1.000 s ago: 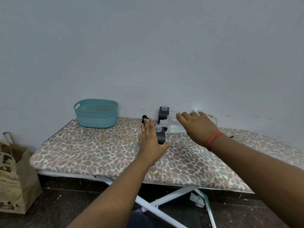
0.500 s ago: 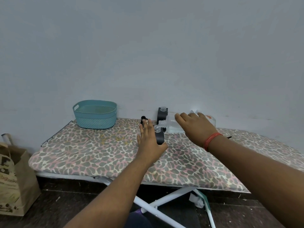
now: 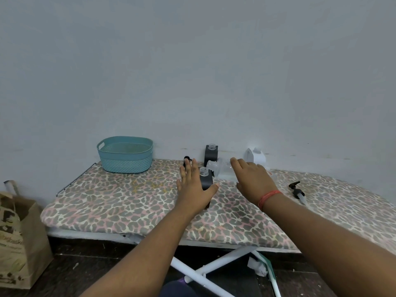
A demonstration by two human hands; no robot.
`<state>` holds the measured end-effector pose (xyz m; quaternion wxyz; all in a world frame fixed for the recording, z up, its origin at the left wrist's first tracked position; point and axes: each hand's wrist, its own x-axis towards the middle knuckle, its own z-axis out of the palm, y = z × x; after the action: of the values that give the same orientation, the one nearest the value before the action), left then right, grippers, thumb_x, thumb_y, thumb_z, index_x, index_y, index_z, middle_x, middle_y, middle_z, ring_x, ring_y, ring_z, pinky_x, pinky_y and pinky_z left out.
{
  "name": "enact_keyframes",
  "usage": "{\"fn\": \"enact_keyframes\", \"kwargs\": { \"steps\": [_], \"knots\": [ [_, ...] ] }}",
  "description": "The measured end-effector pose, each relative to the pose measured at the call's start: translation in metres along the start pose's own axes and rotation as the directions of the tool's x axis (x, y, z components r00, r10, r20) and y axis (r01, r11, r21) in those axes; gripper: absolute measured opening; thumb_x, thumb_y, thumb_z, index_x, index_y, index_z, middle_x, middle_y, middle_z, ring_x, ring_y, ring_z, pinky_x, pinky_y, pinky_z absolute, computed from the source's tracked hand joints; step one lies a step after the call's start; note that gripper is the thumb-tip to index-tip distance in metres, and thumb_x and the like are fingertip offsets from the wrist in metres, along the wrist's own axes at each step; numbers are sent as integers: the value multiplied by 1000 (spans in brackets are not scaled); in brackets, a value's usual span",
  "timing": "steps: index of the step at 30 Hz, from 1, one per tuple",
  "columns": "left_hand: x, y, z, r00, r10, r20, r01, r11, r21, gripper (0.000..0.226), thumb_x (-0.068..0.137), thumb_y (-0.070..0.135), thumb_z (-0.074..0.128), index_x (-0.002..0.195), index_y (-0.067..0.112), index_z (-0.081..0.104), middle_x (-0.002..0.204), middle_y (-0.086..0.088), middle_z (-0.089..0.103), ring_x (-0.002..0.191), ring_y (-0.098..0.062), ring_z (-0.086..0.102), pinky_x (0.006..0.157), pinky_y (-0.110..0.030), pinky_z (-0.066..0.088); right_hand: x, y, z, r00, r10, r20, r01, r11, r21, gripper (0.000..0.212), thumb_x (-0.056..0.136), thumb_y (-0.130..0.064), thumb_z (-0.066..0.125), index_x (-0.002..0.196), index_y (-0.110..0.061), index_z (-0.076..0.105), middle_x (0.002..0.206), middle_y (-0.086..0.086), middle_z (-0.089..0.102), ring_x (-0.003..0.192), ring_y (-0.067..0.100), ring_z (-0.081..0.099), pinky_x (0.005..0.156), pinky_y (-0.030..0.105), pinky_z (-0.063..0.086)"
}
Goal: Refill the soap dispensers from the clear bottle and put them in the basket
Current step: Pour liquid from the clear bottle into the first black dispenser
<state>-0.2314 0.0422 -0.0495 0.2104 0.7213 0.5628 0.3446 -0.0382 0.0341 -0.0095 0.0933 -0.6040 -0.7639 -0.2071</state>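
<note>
On the board, centre of frame: a dark soap dispenser (image 3: 206, 181) stands upright, long axis vertical, its open clear neck pointing up.
Left hand (image 3: 194, 185): fingers straight and raised on the dispenser's left side, thumb wrapped across its front right; it steadies the dispenser between thumb and palm.
Right hand (image 3: 251, 179): fingers curled over the clear bottle (image 3: 220, 168), gripping it from above; a red thread band sits on the wrist.
Clear bottle axis: lying nearly horizontal, threaded mouth pointing left, just above and right of the dispenser's neck.
Second dispenser (image 3: 211, 152): upright behind, near the wall, neck open.
Pump heads: one (image 3: 186, 160) behind the left fingers, another (image 3: 297, 191) lying at right, well apart from the hands, its tube pointing toward the lower right.
Basket (image 3: 126, 155): teal, upper left on the board, well apart from the dispensers.
Open room: bare leopard-print ironing board (image 3: 120, 198) between basket and left hand, and along the near edge.
Edges: the far edge meets the wall; a paper bag (image 3: 19, 234) stands on the floor at lower left.
</note>
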Motion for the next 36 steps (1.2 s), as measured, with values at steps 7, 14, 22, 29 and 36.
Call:
{"fn": "enact_keyframes", "kwargs": {
  "steps": [7,14,22,29,36],
  "knots": [
    [-12,21,-13,952,255,-172,-256,966,17,81,103,53,41,162,25,-5,167,8,-20,152,-11,-26,126,-45,-9,-14,3,-4,945,315,-84,-226,819,528,61,87,-15,69,138,-17,35,120,7,61,91,28,64,70,36,52],
    [-36,79,10,883,469,-39,-470,876,-106,69,106,39,46,161,34,5,167,25,-8,148,12,-4,111,-4,7,-34,23,-10,806,589,-58,-322,518,793,50,87,-21,70,127,-16,39,117,-3,51,96,16,52,75,28,42],
    [-44,108,69,956,155,249,-3,854,-521,64,103,48,49,159,39,20,162,0,35,146,-12,36,107,-23,33,-63,54,6,716,697,-32,-345,394,852,55,85,-25,73,127,-16,40,122,0,54,104,17,56,79,26,44],
    [-35,116,117,928,96,361,186,720,-669,76,87,68,48,156,42,28,163,6,33,145,-15,40,120,-40,33,-85,59,23,654,755,-54,-340,356,870,65,87,-30,74,138,-16,37,132,2,53,105,11,51,82,24,44],
    [-31,118,137,915,149,374,187,665,-723,89,80,80,52,157,39,32,161,9,36,143,-10,40,121,-42,33,-95,60,37,661,749,-56,-362,383,849,75,89,-30,70,147,-15,24,143,8,45,115,17,52,89,29,48]
  ]
}}
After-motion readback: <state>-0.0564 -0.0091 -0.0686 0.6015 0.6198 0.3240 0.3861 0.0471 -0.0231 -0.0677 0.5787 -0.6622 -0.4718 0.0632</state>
